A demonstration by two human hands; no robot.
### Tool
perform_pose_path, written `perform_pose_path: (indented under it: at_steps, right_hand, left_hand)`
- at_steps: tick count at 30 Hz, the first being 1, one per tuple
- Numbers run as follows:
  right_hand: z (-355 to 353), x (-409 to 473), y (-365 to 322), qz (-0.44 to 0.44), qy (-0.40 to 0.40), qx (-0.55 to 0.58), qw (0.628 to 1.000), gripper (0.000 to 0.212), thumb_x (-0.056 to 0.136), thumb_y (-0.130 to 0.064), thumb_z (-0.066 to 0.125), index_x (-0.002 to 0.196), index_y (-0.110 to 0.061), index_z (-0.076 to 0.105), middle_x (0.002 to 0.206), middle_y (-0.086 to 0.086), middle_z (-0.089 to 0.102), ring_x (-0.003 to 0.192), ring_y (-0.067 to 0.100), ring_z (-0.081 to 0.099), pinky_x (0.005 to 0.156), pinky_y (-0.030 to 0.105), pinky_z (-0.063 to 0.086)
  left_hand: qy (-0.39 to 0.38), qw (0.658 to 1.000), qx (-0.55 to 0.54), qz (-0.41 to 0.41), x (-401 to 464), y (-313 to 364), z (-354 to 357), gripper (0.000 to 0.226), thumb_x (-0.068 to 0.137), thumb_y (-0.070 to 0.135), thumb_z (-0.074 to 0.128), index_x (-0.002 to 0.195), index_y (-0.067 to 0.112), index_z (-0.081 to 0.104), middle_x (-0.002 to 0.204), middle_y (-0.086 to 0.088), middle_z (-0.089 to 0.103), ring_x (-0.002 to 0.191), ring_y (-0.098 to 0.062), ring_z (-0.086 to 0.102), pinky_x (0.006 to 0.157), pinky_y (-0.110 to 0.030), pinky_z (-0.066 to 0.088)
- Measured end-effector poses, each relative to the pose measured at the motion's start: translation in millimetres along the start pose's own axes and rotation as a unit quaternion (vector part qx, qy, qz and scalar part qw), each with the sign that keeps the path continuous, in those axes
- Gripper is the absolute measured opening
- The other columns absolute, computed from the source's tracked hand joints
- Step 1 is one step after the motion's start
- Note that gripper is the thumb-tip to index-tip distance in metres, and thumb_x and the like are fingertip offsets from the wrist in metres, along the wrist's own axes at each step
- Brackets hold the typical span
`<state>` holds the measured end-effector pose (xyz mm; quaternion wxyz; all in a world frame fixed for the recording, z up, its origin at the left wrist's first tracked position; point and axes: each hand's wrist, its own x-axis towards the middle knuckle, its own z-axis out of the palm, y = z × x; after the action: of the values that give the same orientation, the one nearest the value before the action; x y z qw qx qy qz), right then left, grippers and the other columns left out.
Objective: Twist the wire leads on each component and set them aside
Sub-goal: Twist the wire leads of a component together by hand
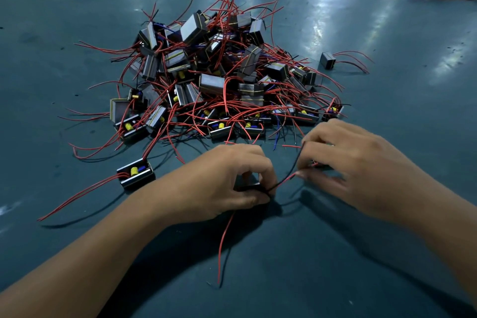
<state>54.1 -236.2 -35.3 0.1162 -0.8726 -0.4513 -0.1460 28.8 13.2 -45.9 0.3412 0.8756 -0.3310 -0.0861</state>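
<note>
My left hand point(227, 183) grips a small dark box-shaped component point(249, 186) low over the table; my fingers hide most of it. A red and a black wire lead point(287, 177) run from it up to my right hand point(346, 165), which pinches them between thumb and fingertips. Another red lead point(224, 242) trails from under the left hand toward me. A big pile of the same components point(219, 77), with tangled red wires, lies just beyond both hands.
One component point(135, 172) with long red leads lies alone left of my left hand. Another single one point(328, 60) sits to the right of the pile. The teal table point(387, 279) stretches around. Cardboard boxes and red stools stand beyond its far edge.
</note>
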Motion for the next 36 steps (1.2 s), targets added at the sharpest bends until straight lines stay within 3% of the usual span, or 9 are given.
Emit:
perform_pose_path:
  at_steps: [2,6,13,19,22,25,28,32,36]
  right_hand:
    - [4.4,2.1,-1.1,0.041,0.002,0.064,0.997,0.015,0.096,-0.032,0.061,0.087,-0.020,0.065,0.081,-0.009,0.061,0.074,0.015,0.058,0.068,0.036,0.052]
    - [10.4,5.6,3.3,0.162,0.055,0.203,0.964,0.017,0.082,-0.031,0.079,0.076,-0.023,0.065,0.065,-0.009,0.061,0.062,0.012,0.056,0.058,0.014,0.041]
    - [16.0,15.8,-1.7,0.193,0.073,0.275,0.939,0.017,0.086,-0.028,0.077,0.073,-0.023,0.068,0.063,-0.010,0.063,0.055,0.005,0.052,0.054,0.012,0.038]
    - [15.7,15.6,1.5,0.220,0.094,0.318,0.917,0.014,0.086,-0.025,0.077,0.074,-0.021,0.070,0.062,-0.005,0.064,0.053,0.003,0.048,0.051,0.021,0.039]
    - [17.5,13.4,1.6,0.203,0.079,0.311,0.925,0.014,0.087,-0.025,0.077,0.075,-0.024,0.069,0.056,-0.013,0.055,0.051,0.003,0.044,0.052,0.014,0.035]
    - [14.8,12.4,4.7,0.200,0.080,0.296,0.931,0.005,0.088,-0.026,0.075,0.084,-0.026,0.071,0.072,-0.013,0.066,0.066,0.006,0.060,0.062,0.013,0.043]
    - [6.5,3.4,13.9,0.193,0.081,0.263,0.942,0.009,0.089,-0.024,0.073,0.095,-0.027,0.067,0.085,-0.012,0.066,0.080,0.009,0.062,0.069,0.012,0.043]
    - [1.1,-6.8,20.3,0.111,-0.015,0.181,0.977,0.017,0.086,-0.026,0.078,0.099,-0.028,0.068,0.094,-0.016,0.061,0.091,0.004,0.059,0.079,0.012,0.043]
    - [9.7,-4.9,16.2,0.105,-0.052,0.149,0.982,0.023,0.083,-0.039,0.076,0.104,-0.029,0.073,0.100,-0.011,0.057,0.100,0.007,0.053,0.089,0.029,0.046]
  left_hand:
    - [0.001,1.000,-0.003,0.004,-0.1,-1.2,-0.3,0.008,0.088,0.018,0.078,0.094,0.021,0.074,0.096,0.008,0.061,0.088,-0.014,0.062,0.076,-0.029,0.050]
    - [0.009,1.000,0.026,0.014,-0.7,-4.1,-0.5,0.013,0.089,0.022,0.076,0.101,0.026,0.079,0.098,0.010,0.061,0.092,-0.011,0.060,0.079,-0.030,0.049]
    - [0.060,0.991,0.123,0.009,8.8,16.1,5.1,0.025,0.087,0.049,0.066,0.102,0.030,0.073,0.098,0.011,0.052,0.087,-0.002,0.047,0.076,-0.020,0.040]
    - [0.179,0.977,0.107,-0.039,26.2,29.2,30.0,0.022,0.090,0.040,0.070,0.089,0.018,0.073,0.094,0.002,0.047,0.086,-0.011,0.043,0.072,-0.027,0.035]
    - [0.212,0.971,0.103,-0.041,26.4,26.0,36.7,0.025,0.091,0.043,0.066,0.092,0.020,0.075,0.098,0.002,0.046,0.091,-0.013,0.043,0.077,-0.029,0.040]
    - [0.209,0.973,0.089,-0.027,24.8,19.1,35.3,0.027,0.092,0.040,0.065,0.092,0.017,0.078,0.105,0.002,0.059,0.094,-0.012,0.051,0.081,-0.028,0.042]
    - [0.217,0.976,0.005,-0.025,18.7,11.4,27.8,0.031,0.091,0.040,0.063,0.087,0.013,0.078,0.092,0.003,0.067,0.083,-0.011,0.061,0.073,-0.027,0.048]
    - [0.232,0.969,-0.071,-0.045,14.9,5.2,17.8,0.033,0.092,0.046,0.059,0.088,0.018,0.077,0.083,0.007,0.063,0.078,-0.015,0.060,0.070,-0.019,0.046]
    - [0.227,0.970,-0.067,-0.063,15.4,5.2,17.6,0.028,0.091,0.048,0.059,0.090,0.026,0.077,0.092,0.011,0.057,0.081,-0.015,0.055,0.071,-0.018,0.043]
